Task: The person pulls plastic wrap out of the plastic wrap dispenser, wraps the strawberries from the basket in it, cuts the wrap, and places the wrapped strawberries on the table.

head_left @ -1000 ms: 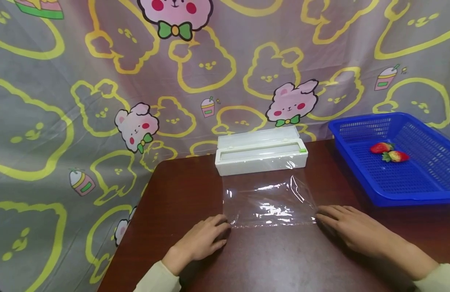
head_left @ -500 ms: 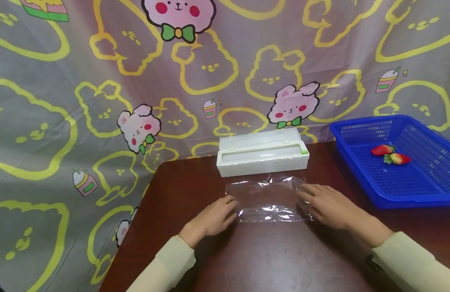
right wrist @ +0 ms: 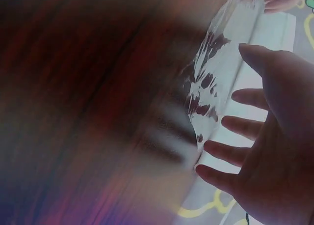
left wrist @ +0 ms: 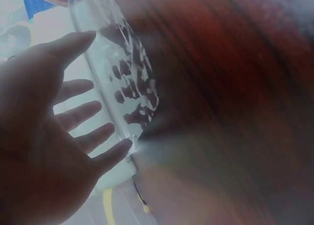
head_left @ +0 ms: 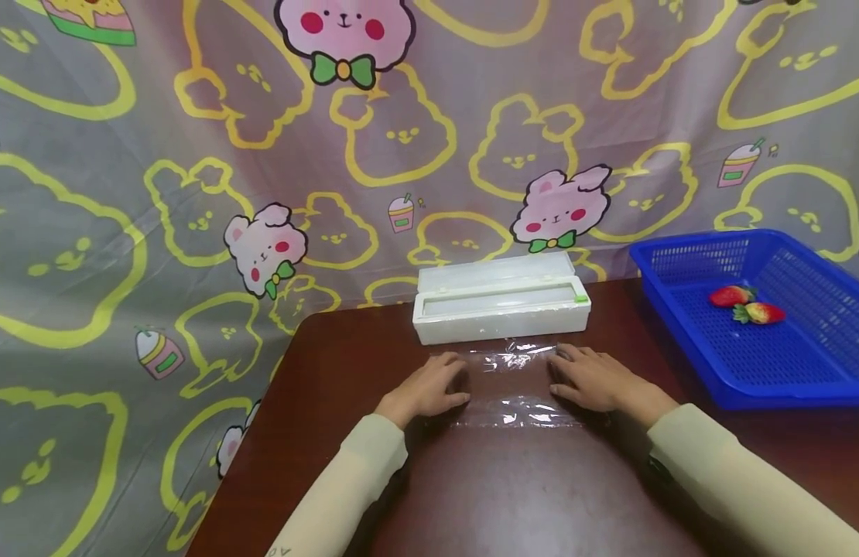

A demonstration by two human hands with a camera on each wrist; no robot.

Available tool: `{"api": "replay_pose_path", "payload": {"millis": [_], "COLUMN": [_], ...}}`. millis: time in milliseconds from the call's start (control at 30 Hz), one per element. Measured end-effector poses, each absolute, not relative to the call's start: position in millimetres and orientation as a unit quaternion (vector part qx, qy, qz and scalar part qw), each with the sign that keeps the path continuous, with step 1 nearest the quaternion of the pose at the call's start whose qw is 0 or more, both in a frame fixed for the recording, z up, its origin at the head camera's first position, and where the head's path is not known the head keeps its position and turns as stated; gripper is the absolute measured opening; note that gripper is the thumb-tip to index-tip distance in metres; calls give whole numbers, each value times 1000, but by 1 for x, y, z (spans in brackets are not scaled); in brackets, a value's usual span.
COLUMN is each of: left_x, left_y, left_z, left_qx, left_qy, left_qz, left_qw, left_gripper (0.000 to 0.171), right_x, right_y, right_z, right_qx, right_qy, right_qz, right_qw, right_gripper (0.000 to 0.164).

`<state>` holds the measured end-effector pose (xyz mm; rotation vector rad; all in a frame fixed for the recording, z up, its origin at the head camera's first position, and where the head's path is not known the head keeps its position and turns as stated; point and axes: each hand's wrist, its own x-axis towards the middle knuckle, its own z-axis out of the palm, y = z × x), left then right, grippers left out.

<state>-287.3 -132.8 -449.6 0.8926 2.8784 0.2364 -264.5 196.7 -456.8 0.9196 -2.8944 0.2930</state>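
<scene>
A sheet of clear cling film (head_left: 513,412) lies on the dark wooden table, stretching toward me from the front of a white cling film box (head_left: 502,323). The box's lid stands raised at the back. My left hand (head_left: 429,385) rests on the film's left side, and my right hand (head_left: 598,379) on its right side. In the left wrist view, the left hand's fingers (left wrist: 81,112) are spread and relaxed beside the wrinkled film (left wrist: 128,72). The right wrist view shows the right hand's fingers (right wrist: 240,126) spread likewise, with the film's edge (right wrist: 203,95) beside them.
A blue plastic basket (head_left: 715,371) sits on the table at the right, with two strawberries (head_left: 759,312) in it. Behind the table hangs a grey curtain (head_left: 464,155) with cartoon prints. The table's left edge (head_left: 262,410) runs beside the left arm.
Both hands have moved forward and inward, from the film's near corners along its sides toward the box. The film now lies flatter. The box and basket stay in place.
</scene>
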Motion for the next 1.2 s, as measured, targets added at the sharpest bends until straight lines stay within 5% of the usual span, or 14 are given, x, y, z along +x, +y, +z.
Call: {"api": "replay_pose_path", "payload": {"millis": [533, 1200], "left_x": [-298, -300], "left_y": [-125, -124], "left_z": [-454, -454], "left_qx": [283, 270], "left_qy": [956, 957], "left_qz": [57, 73], "left_qw": [59, 77], "left_gripper": [63, 62], "right_x": [-283, -291], "right_y": [203, 204], "right_z": [-457, -461], "right_qx": [276, 281], "right_qy": [-957, -956], "right_qz": [84, 83], "right_qw": [-5, 1], "right_gripper": [62, 61]}}
